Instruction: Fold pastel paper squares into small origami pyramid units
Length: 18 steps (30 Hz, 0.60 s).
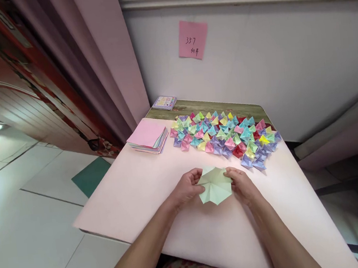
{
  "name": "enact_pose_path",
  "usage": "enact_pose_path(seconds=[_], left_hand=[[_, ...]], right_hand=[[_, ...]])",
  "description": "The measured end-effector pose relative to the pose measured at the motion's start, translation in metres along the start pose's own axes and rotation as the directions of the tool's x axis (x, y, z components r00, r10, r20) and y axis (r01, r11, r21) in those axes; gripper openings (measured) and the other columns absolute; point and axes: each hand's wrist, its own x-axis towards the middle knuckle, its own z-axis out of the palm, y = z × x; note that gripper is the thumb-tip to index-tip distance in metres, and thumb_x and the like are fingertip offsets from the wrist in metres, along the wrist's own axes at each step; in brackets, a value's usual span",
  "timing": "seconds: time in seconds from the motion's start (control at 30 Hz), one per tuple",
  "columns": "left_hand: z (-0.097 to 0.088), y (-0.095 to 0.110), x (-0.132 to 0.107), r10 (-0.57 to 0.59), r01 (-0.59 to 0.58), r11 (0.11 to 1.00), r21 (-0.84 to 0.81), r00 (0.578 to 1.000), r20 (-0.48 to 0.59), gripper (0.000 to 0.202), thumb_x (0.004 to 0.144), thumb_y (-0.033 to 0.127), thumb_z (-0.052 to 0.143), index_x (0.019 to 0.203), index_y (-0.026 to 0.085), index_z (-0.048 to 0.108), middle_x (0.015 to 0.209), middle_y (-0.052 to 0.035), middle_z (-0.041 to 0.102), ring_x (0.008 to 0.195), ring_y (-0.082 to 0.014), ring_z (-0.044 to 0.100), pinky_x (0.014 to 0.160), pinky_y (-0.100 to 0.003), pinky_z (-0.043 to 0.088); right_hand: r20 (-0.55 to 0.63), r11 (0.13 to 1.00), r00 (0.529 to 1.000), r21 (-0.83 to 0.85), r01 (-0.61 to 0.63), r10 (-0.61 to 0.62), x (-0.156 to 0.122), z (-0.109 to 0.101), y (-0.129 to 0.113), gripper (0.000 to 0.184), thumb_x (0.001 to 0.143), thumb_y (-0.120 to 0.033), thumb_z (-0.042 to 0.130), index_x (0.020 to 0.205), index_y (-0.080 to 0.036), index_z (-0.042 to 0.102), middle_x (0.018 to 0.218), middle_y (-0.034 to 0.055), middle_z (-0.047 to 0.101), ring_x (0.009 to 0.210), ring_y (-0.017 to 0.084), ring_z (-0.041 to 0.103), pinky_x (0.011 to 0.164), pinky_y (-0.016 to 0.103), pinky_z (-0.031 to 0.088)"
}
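Observation:
Between my two hands is a pale green sheet of origami paper (216, 189), creased with fold lines that meet near its middle and partly opened out. My left hand (187, 188) pinches its left edge between thumb and fingers. At the right edge, my right hand (240, 183) grips the paper, with some fingers hidden behind it. The sheet is held just above the pale pink table top (133, 190). Beyond it lie many small folded paper pieces (220, 134) in pink, blue, purple, yellow, green and red, crowded together.
A stack of coloured square paper (147, 133) sits at the table's left. Behind it, a small packet pile (164, 102) rests at the back corner. A pink note (192, 39) is stuck to the wall. One dark green sheet (90, 176) lies on the floor, left of the table.

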Motion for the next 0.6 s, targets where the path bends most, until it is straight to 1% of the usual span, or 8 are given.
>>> enact_pose_path(seconds=[0.1,0.17,0.23,0.37,0.43,0.53,0.57,0.6], left_hand=[[-0.007,0.005,-0.014,-0.057,0.062,0.995,-0.083,0.997,0.056,0.051,0.056,0.012,0.077,0.105,0.017,0.068,0.102,-0.0072,0.070,0.086,-0.0223,0.066,0.070,-0.027,0.047],[-0.011,0.005,-0.020,-0.066,0.073,0.991,-0.112,0.995,0.071,0.053,0.054,0.015,0.080,0.106,0.017,0.068,0.100,-0.0071,0.071,0.083,-0.0216,0.065,0.069,-0.027,0.047],[-0.015,0.004,-0.025,-0.061,0.068,0.992,-0.110,0.996,0.068,0.052,0.055,0.017,0.083,0.105,0.016,0.068,0.099,-0.0075,0.071,0.085,-0.0217,0.065,0.071,-0.028,0.047],[-0.025,0.003,-0.027,-0.033,0.033,0.999,-0.040,0.999,0.005,0.041,0.061,0.025,0.083,0.098,0.014,0.069,0.098,-0.0095,0.070,0.090,-0.0216,0.065,0.079,-0.030,0.048],[-0.032,0.003,-0.025,-0.034,0.035,0.999,0.011,0.999,-0.041,0.037,0.064,0.029,0.082,0.094,0.013,0.068,0.098,-0.0101,0.070,0.089,-0.0203,0.064,0.079,-0.031,0.049],[-0.049,0.004,-0.021,-0.056,0.066,0.993,0.101,0.994,-0.096,0.036,0.067,0.034,0.080,0.093,0.013,0.066,0.096,-0.0089,0.068,0.083,-0.0177,0.064,0.072,-0.030,0.051],[-0.056,0.006,-0.020,-0.057,0.072,0.989,0.130,0.992,-0.116,0.036,0.068,0.036,0.079,0.093,0.014,0.066,0.093,-0.0081,0.067,0.080,-0.0168,0.064,0.069,-0.029,0.052],[-0.063,0.008,-0.018,-0.059,0.080,0.985,0.155,0.989,-0.139,0.035,0.069,0.037,0.078,0.092,0.014,0.065,0.090,-0.0071,0.066,0.077,-0.0160,0.063,0.068,-0.028,0.052]], right_hand=[[0.049,1.000,0.999,0.024,-0.003,0.002,-0.013,0.007,-0.001,0.027,0.063,-0.038,0.078,0.071,-0.018,0.062,0.062,-0.0004,0.063,0.050,0.014,0.057,0.049,0.024,0.046],[0.044,0.999,0.998,0.003,0.034,-0.034,-0.023,0.013,0.001,0.031,0.064,-0.044,0.079,0.074,-0.017,0.065,0.064,0.0012,0.066,0.051,0.014,0.058,0.049,0.025,0.046],[0.012,0.996,0.997,-0.040,0.079,-0.078,-0.029,0.019,0.003,0.036,0.065,-0.048,0.079,0.075,-0.017,0.066,0.063,0.0011,0.065,0.049,0.013,0.056,0.047,0.024,0.044],[-0.039,0.976,0.985,-0.144,0.162,-0.169,-0.028,0.030,0.007,0.039,0.066,-0.051,0.079,0.072,-0.016,0.066,0.058,-0.0017,0.061,0.047,0.010,0.047,0.044,0.021,0.035],[-0.053,0.966,0.979,-0.183,0.184,-0.196,-0.022,0.034,0.007,0.040,0.066,-0.053,0.079,0.072,-0.015,0.066,0.057,-0.0021,0.060,0.047,0.009,0.046,0.044,0.021,0.035],[-0.078,0.958,0.974,-0.213,0.191,-0.212,-0.009,0.037,0.007,0.043,0.068,-0.056,0.076,0.078,-0.014,0.068,0.058,-0.0015,0.061,0.049,0.011,0.051,0.045,0.022,0.040],[-0.112,0.959,0.970,-0.209,0.189,-0.216,-0.006,0.036,0.008,0.045,0.069,-0.057,0.075,0.081,-0.014,0.069,0.061,-0.0007,0.063,0.052,0.013,0.054,0.047,0.023,0.043],[-0.170,0.963,0.960,-0.195,0.186,-0.221,-0.003,0.034,0.009,0.046,0.069,-0.057,0.074,0.086,-0.015,0.069,0.066,0.0005,0.066,0.056,0.014,0.058,0.050,0.024,0.046]])
